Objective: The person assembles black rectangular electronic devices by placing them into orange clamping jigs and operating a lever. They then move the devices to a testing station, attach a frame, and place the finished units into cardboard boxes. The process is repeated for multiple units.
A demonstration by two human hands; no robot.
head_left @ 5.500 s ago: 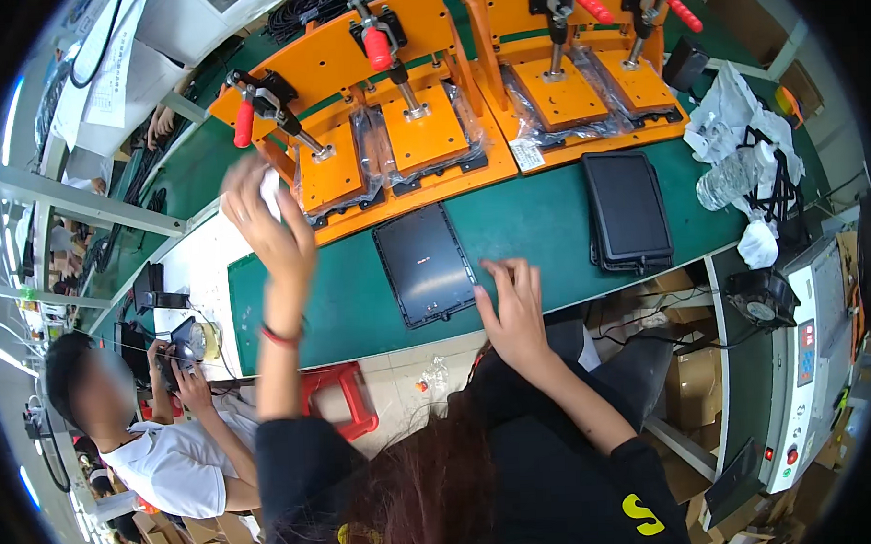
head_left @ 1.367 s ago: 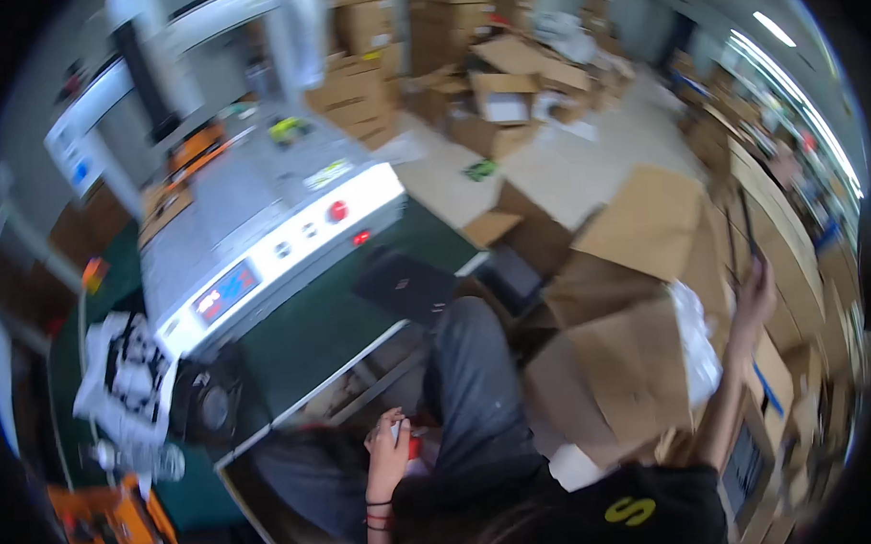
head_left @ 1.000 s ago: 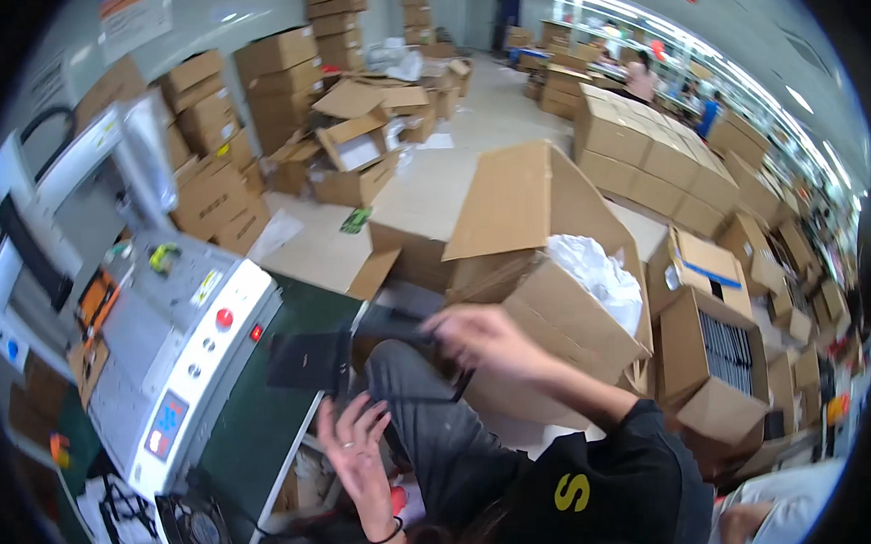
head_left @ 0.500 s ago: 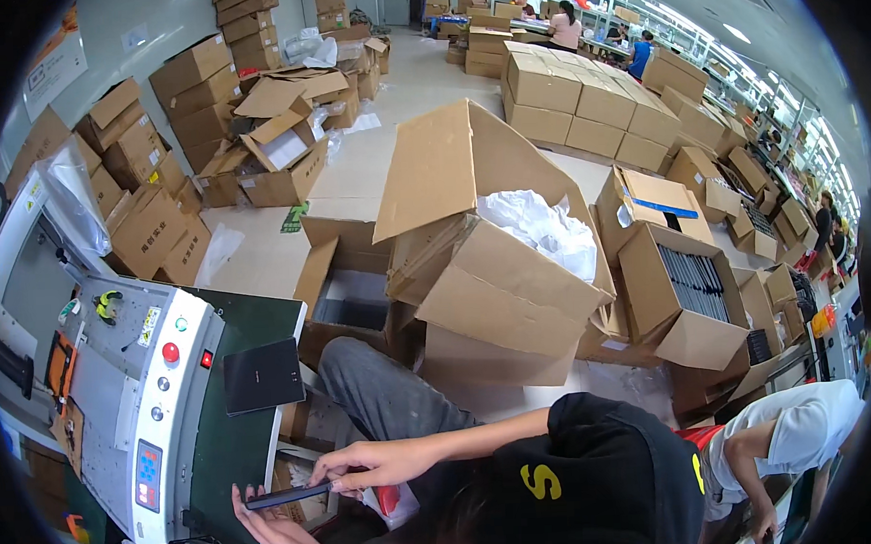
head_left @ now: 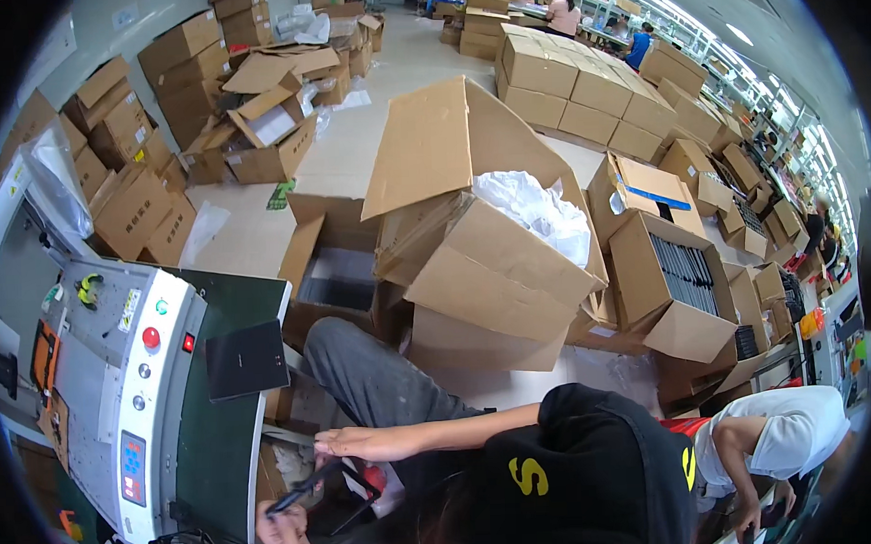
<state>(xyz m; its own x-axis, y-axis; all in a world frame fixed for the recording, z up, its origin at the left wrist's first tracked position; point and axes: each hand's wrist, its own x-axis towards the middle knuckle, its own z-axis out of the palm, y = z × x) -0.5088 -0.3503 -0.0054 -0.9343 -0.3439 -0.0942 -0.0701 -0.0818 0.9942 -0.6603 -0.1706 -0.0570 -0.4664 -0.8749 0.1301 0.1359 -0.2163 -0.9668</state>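
A thin black folding cover (head_left: 307, 488), partly opened into a bent shape, is between my two hands beside the table's edge. My left hand (head_left: 283, 534) grips its lower end, the fingers closed around it. Extended over its upper end, my right hand (head_left: 365, 444) has its fingertips pinched at the edge. The cover's far side is blurred and partly hidden by my arm and clothing. Close by, a flat black tablet-like case (head_left: 247, 360) lies on the green table (head_left: 216, 433).
A white machine with a control panel (head_left: 135, 465) stands left on the table. A large open carton (head_left: 493, 270) with white wrapping (head_left: 534, 211) is ahead, beside a box of dark flat pieces (head_left: 685, 273). Carton stacks (head_left: 184, 70) stand behind. A person in white (head_left: 777, 433) works at right.
The black cover has gone from nearly flat to partly unfolded. My right hand has moved slightly up and left, and my left hand has closed around the lower end. The view has shifted slightly.
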